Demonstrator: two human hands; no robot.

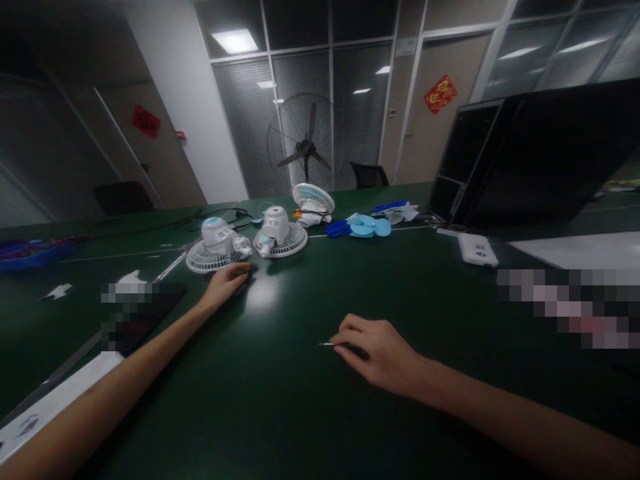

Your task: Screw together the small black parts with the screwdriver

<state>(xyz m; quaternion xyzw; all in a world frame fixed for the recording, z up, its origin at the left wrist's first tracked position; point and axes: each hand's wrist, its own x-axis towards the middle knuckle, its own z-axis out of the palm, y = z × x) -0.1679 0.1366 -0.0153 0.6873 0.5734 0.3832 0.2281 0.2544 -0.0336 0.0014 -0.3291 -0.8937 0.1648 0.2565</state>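
My left hand (pixel 227 283) is on the green table just in front of a white fan head (pixel 217 257) lying grille-down. Its fingers reach out to the right, slightly curved and apart from the palm; their undersides are in shadow, and nothing plainly shows in them. Pinched between the thumb and fingers of my right hand (pixel 380 347) is a small screwdriver (pixel 355 350). Its thin metal shaft points left, and the dark handle is partly covered by the hand. A second fan head (pixel 280 233) lies grille-down beside the first.
Behind them stands another fan head (pixel 314 203), tilted. Light-blue fan blades (pixel 369 225) with blue pieces lie to its right. A white box (pixel 477 250) sits by a large black monitor (pixel 550 160). At far left is a blue tray (pixel 35 253); a large floor fan (pixel 305 147) stands behind the table.
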